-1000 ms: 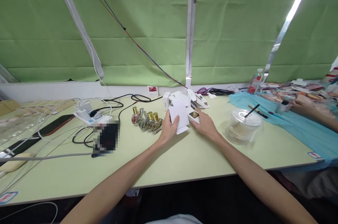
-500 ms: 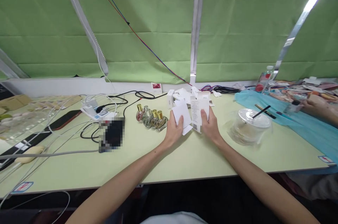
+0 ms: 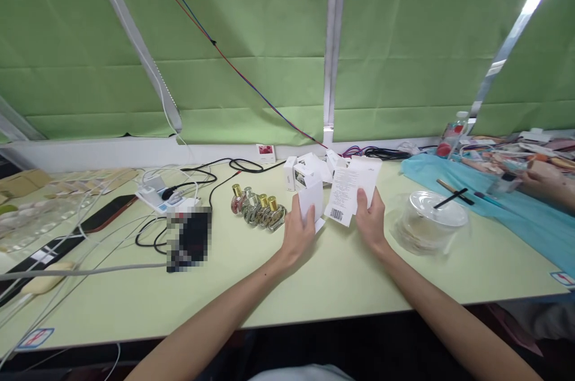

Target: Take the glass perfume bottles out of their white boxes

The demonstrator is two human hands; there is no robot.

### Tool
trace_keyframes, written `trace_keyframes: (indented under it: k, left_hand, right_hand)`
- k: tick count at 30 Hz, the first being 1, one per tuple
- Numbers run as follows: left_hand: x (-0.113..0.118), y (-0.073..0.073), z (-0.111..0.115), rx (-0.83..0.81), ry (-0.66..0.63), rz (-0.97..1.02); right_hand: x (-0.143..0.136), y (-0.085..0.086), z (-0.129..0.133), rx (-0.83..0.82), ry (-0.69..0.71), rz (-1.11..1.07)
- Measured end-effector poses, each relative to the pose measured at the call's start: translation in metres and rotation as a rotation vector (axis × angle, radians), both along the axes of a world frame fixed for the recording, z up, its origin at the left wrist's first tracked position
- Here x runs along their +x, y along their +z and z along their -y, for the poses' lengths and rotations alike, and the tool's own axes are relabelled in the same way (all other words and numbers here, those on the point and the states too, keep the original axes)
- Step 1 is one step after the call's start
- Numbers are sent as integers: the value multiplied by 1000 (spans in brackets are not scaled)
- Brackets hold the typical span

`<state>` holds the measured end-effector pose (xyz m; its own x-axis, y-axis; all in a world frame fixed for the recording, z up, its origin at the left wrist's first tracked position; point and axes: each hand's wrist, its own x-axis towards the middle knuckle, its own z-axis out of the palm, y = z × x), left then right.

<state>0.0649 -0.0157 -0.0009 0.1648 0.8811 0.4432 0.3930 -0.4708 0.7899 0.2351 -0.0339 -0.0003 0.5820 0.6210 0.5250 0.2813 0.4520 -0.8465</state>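
Printed carton (image 3: 344, 186) has swung right, opening a gap from the plain white carton (image 3: 312, 196); barcode (image 3: 336, 214) now in clear view.
Right hand (image 3: 372, 222) pinches printed carton at its right edge, above the bench (image 3: 323, 285); left hand (image 3: 297, 230) pinches plain one. Printed carton's long axis tilts, far end leaning right, barcode end pointing nearward and left. Risk: thin card may crease or slip if the one-edge thumb grip tightens or loosens.
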Motion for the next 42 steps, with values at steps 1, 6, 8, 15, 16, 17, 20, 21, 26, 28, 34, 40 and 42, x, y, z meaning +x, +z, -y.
trace_keyframes:
  k: [1, 6, 8, 15, 16, 17, 20, 21, 26, 28, 34, 40, 42]
  left_hand:
    - [0, -1, 1, 9, -10, -9]
    - [0, -5, 7, 18, -95, -6]
    - [-1, -6, 7, -3, -115, -6]
    - [-5, -9, 5, -56, -99, -2]
    - [-6, -9, 5, -63, -94, -7]
    - [-6, -9, 4, -64, -93, -13]
    - [-8, -10, 2, -32, -101, -36]
    - [-9, -11, 2, -18, -109, -41]
    - [-11, -14, 3, 16, -188, -106]
    - [-12, -14, 5, 12, -219, -129]
    - [-12, -10, 5, -3, -130, -89]
    - [-3, -15, 9, 84, -69, 41]
    - [1, -18, 12, 103, -56, 71]
  right_hand:
    - [0, 0, 1, -5, 5, -2]
    - [-2, -2, 4, -56, 107, -11]
    - [-3, -4, 4, -77, 168, 3]
    - [-10, -8, 11, -169, 521, -86]
    - [-12, -8, 12, -183, 529, -69]
    - [-13, -7, 14, -194, 527, -50]
    - [-16, -6, 17, -215, 498, -22]
    - [-16, -6, 18, -225, 482, -32]
    - [-11, -8, 17, -321, 326, -142]
    - [-6, -10, 14, -361, 216, -165]
    - [6, -7, 2, -265, 196, -515]
    - [20, -7, -8, -170, 332, -711]
    - [24, -10, -10, -175, 337, -727]
